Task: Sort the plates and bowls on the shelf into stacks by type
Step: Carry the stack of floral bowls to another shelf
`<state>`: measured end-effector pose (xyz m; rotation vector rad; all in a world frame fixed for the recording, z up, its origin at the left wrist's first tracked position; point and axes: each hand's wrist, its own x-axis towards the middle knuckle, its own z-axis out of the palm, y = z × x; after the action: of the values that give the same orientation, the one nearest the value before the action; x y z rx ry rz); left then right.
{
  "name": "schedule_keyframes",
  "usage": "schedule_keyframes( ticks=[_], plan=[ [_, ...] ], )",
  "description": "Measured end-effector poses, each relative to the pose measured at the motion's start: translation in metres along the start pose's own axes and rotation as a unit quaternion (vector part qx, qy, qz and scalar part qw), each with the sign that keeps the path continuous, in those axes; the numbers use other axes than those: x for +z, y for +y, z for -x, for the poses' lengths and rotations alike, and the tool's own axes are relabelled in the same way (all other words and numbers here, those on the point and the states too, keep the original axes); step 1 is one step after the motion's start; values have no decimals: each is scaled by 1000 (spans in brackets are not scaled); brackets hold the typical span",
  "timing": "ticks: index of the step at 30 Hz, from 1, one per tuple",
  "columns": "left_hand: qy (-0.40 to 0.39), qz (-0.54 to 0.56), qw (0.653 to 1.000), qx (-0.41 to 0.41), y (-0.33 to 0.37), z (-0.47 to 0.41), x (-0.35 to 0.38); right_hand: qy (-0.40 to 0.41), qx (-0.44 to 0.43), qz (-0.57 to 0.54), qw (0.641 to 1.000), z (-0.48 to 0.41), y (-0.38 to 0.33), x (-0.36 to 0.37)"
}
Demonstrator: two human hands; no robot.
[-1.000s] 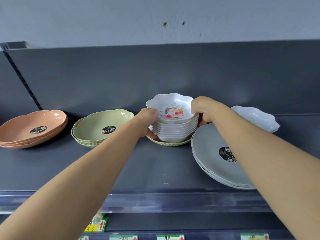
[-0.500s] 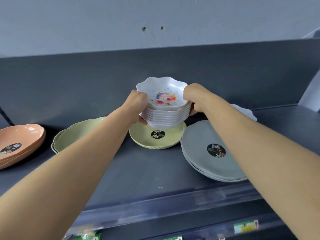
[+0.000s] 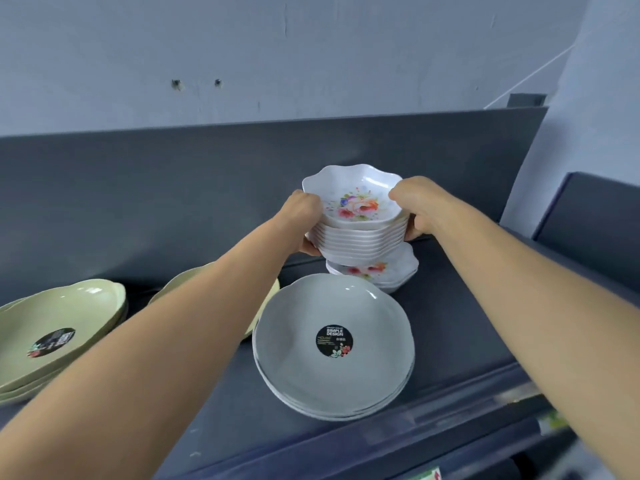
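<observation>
Between my two hands is a stack of several white floral bowls point(image 3: 356, 233) with wavy rims. My left hand point(image 3: 304, 220) grips its left side and my right hand point(image 3: 414, 209) grips its right side. The stack hangs just above more white floral bowls point(image 3: 384, 271) standing on the shelf at the back. In front of those sits a stack of grey plates point(image 3: 332, 344) with a black sticker. A yellow-green plate point(image 3: 266, 292) is mostly hidden under my left forearm. At the far left is a stack of green plates point(image 3: 59, 334).
The dark grey shelf point(image 3: 460, 327) has a back panel and a front lip with price tags below. A dark box or panel point(image 3: 588, 216) stands at the right end. A pale wall rises behind.
Both hands have carried the floral bowl stack to the right, off the yellow-green plate, to above the other floral bowls behind the grey plates. The view swung right; the orange plates left the frame.
</observation>
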<state>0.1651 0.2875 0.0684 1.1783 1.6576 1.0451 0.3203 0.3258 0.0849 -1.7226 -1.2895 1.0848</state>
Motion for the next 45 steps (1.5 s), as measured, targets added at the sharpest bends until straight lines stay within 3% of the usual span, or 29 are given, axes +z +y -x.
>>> schedule_keyframes(
  ticks=[11, 30, 36, 41, 45],
  plan=[
    [-8, -27, 998, -51, -6, -27, 50, -13, 42, 21, 999, -40, 35, -23],
    [2, -106, 992, -75, -13, -25, 44, -41, 65, 34, 996, -43, 46, -13],
    [1, -39, 997, -60, -21, -32, 52, -47, 95, -5, 994, -43, 51, -17],
    [-34, -28, 997, -55, -17, -32, 67, 5, 87, 28, 996, -42, 60, -38],
    [-123, -10, 991, -43, -14, -30, 83, 61, 87, 36, 994, -49, 74, -61]
  ],
)
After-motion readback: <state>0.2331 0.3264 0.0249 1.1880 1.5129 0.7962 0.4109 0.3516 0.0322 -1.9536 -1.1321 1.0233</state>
